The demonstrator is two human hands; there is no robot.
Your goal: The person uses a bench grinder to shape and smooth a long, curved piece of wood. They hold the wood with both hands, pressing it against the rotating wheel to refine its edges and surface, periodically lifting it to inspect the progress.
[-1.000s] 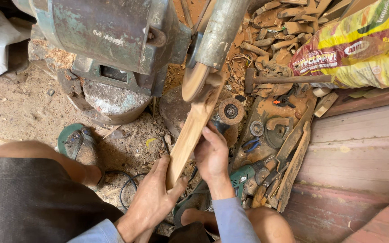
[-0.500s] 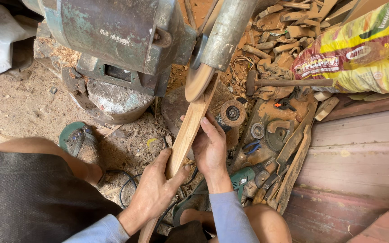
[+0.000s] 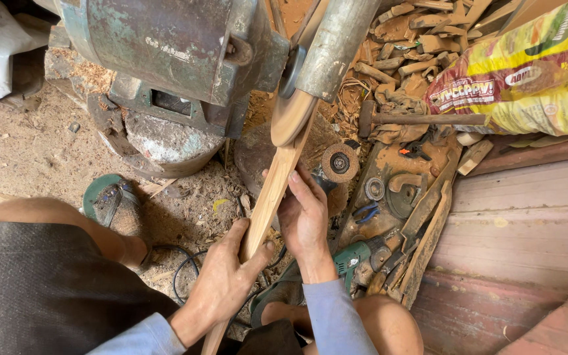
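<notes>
A long pale wooden slat runs from the bottom middle up to a round sanding disc on a worn green machine. The slat's upper end rests against the disc. My left hand grips the slat low down. Higher up, beside the slat's right edge, my right hand holds it with the fingers stretched along the wood. A grey metal guard covers the disc from above.
A hammer, wood offcuts and a yellow sack lie at the upper right. An angle grinder disc, pliers and a green power tool sit right of my hands. A sandalled foot rests on sawdust-strewn ground.
The view has shifted slightly. Both hands keep their grip on the slat, which stays pressed against the disc; my left hand has slid a little along it.
</notes>
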